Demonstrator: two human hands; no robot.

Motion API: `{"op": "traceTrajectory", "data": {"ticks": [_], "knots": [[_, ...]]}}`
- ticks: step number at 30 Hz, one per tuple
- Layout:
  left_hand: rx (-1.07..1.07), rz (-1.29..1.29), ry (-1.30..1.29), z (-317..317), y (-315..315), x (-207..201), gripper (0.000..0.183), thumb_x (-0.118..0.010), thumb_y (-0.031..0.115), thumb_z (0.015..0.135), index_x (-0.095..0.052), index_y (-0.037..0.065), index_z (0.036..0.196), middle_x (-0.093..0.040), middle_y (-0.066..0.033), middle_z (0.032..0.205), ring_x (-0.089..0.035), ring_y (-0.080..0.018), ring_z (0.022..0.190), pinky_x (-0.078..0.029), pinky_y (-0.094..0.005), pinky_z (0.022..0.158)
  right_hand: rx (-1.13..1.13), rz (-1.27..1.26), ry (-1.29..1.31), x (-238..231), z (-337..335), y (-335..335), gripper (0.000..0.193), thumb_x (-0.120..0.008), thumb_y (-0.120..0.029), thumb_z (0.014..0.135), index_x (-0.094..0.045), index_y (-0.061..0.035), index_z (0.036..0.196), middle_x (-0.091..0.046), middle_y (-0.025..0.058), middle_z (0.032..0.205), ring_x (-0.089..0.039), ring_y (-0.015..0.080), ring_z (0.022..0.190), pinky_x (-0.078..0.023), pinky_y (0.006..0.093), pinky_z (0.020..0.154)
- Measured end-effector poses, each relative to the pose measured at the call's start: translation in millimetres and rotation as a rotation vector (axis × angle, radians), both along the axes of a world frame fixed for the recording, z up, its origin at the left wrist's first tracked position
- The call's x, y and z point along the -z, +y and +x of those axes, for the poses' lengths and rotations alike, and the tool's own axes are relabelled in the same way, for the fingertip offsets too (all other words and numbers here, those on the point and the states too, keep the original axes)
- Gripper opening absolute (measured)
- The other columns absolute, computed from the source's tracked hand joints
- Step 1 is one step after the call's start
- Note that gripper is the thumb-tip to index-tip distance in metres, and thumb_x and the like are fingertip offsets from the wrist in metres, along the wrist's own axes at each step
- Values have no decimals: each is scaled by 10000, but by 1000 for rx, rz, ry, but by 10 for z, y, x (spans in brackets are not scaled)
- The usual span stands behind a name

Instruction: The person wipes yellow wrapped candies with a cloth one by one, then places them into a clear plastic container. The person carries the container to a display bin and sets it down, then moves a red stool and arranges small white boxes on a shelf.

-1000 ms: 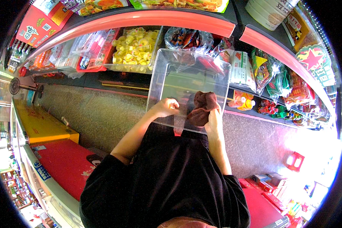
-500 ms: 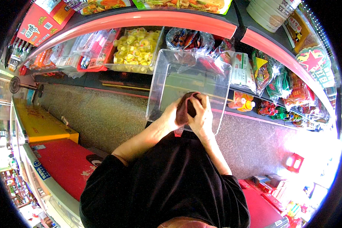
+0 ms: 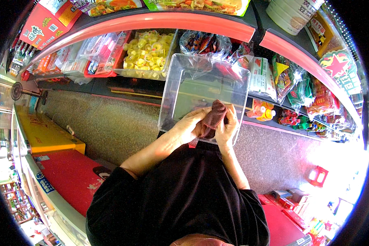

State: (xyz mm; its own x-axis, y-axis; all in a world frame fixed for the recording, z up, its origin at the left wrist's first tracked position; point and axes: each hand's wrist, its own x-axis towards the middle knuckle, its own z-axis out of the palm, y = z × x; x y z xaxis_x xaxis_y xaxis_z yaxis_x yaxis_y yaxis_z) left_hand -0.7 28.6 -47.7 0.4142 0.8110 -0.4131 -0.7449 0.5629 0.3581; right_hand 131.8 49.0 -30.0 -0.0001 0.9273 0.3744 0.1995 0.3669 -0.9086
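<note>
While the left hand and right hand, fingers curled, both grip the bunched brown cloth, it lies over the near end of the clear bin; contact cannot be determined. Beyond, left, a shelved tub contains many small yellow pieces.

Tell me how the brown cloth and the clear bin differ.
The cloth is opaque; the bin is see-through. The cloth is bunched between the left hand and right hand; the bin is box-shaped. The cloth looks smaller than the bin. Both are in front of the black shirt.
</note>
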Motion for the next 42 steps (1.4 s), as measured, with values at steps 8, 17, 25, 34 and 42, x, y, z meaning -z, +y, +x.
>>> {"op": "traceTrajectory", "data": {"ticks": [8, 17, 25, 34, 42], "knots": [[30, 127, 127, 29, -40, -123, 266, -481, 277, 943, -536, 72, 1103, -604, -37, 997, -591, -128, 870, -492, -306, 760, 86, 57, -91, -75, 33, -28, 97, -570, -7, 770, -599, 30, 855, -550, 107, 820, -547, 231, 749, -429, 289, 684], [-288, 293, 324, 151, -60, -175, 135, -598, 147, 884, -525, 48, 941, -620, -53, 849, -601, -96, 713, -503, -229, 608, -30, 8, 4, -50, 28, 20, 229, -570, -117, 799, -607, 24, 977, -524, 143, 940, -547, 234, 878, -432, 290, 767], [-279, 177, 288, 100, 0, -215, 134, -607, 179, 881, -534, 80, 827, -619, -26, 790, -605, -92, 703, -521, -241, 600, -7, 238, -298, -11, 16, -31, 354, -582, -110, 749, -572, -15, 1090, -542, 159, 976, -574, 332, 817, -468, 367, 693], [-49, 257, 379, 25, -50, -212, 187, -568, 197, 903, -529, 94, 1053, -603, -16, 918, -592, -101, 802, -504, -250, 674, 71, 87, -77, -120, 47, -30, 145, -596, -44, 722, -587, 12, 856, -546, 107, 786, -565, 237, 697, -442, 280, 641], [-182, 454, 491, -168, 20, -240, 280, -605, 164, 871, -491, 90, 1116, -613, -52, 989, -595, -117, 816, -500, -262, 696, -164, -346, 501, 167, 197, 26, 338, -560, -311, 889, -598, 10, 988, -624, 44, 890, -561, 93, 775, -477, 249, 687]]}}
